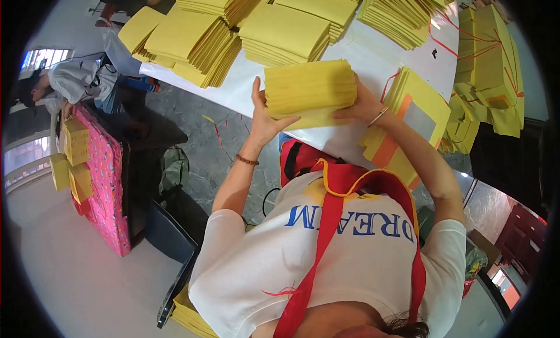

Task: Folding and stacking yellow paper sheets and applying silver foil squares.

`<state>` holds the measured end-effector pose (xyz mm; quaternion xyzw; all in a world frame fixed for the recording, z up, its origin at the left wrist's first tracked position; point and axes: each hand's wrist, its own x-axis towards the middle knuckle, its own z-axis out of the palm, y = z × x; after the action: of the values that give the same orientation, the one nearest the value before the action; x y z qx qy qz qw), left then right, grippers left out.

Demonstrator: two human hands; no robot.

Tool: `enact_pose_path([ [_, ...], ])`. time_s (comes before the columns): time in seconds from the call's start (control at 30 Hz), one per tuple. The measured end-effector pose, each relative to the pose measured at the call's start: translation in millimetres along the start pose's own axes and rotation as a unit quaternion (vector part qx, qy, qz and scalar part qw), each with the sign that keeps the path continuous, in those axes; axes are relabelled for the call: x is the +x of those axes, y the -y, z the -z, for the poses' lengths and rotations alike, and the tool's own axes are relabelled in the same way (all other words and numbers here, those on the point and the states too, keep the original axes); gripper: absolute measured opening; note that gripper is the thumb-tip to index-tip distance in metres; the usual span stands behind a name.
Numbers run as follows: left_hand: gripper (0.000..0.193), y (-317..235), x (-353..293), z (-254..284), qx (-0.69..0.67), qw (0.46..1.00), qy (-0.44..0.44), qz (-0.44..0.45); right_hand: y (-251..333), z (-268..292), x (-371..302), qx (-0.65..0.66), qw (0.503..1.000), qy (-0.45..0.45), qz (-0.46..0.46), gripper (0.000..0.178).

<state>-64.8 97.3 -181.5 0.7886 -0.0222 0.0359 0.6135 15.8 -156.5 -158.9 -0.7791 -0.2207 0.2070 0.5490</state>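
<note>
Between my two hands is a thick stack of yellow paper (pixel 309 87), its layered edges turned toward me, at the near edge of the white table. My left hand (pixel 267 117) grips its left end, the thumb stretched along the near side and the fingers up the end. At the opposite end my right hand (pixel 363 104) is closed round the corner, its fingertips partly hidden. Just beyond lies another yellow paper stack (pixel 283 34). To the right of my right forearm rests a yellow pile (pixel 434 107) with orange and grey patches.
More fanned yellow stacks (pixel 189 37) cover the far side of the white table (pixel 233 98). Large yellow bundles tied with red string (pixel 490 52) stand at right. At left, a person (pixel 81 81) bends by a pink-covered table (pixel 105 180); a black chair (pixel 169 227) stands nearer.
</note>
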Motion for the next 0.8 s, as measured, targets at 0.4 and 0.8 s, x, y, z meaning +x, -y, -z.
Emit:
enact_pose_path([
  [0.4, 0.108, -115, 1, 5, -0.162, 0.985, -0.043, 0.044, 67, 7, -28, 0.326, 0.94, -0.098, 0.01, 0.1],
  [0.8, 0.086, -112, 24, 9, -0.457, 0.889, -0.02, 0.018, 78, 16, -26, 0.482, 0.861, -0.145, -0.07, 0.083],
])
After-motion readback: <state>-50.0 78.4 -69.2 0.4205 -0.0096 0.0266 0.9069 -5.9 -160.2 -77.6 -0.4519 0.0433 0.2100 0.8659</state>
